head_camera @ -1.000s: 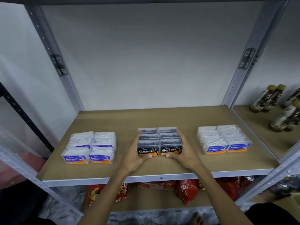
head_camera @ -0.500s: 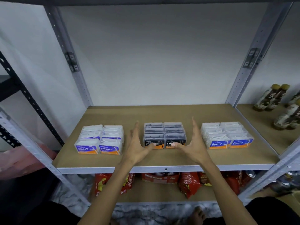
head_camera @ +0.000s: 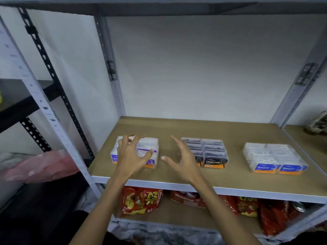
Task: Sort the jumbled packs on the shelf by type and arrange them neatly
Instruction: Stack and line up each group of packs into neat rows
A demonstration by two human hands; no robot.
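Three groups of packs stand in a row on the brown shelf board (head_camera: 177,128). At the left are white and purple Smooth packs (head_camera: 150,149), in the middle dark Charcoal packs (head_camera: 212,152), at the right clear Round packs (head_camera: 272,158). My left hand (head_camera: 132,154) hovers in front of the Smooth packs with fingers spread, covering their left half. Over the bare gap between the Smooth and Charcoal groups is my right hand (head_camera: 182,160), fingers apart, hiding the left edge of the Charcoal packs. Neither hand holds anything.
Grey metal uprights (head_camera: 109,68) frame the shelf. Red snack bags (head_camera: 141,200) lie on the lower shelf. A blurred bottle (head_camera: 316,124) stands on the neighbouring shelf at the right. A pink bag (head_camera: 42,165) and a black rack (head_camera: 44,55) are at the left.
Both hands let go of the Charcoal packs, opened and moved left. The left hand is now over the Smooth packs. The view swung left.
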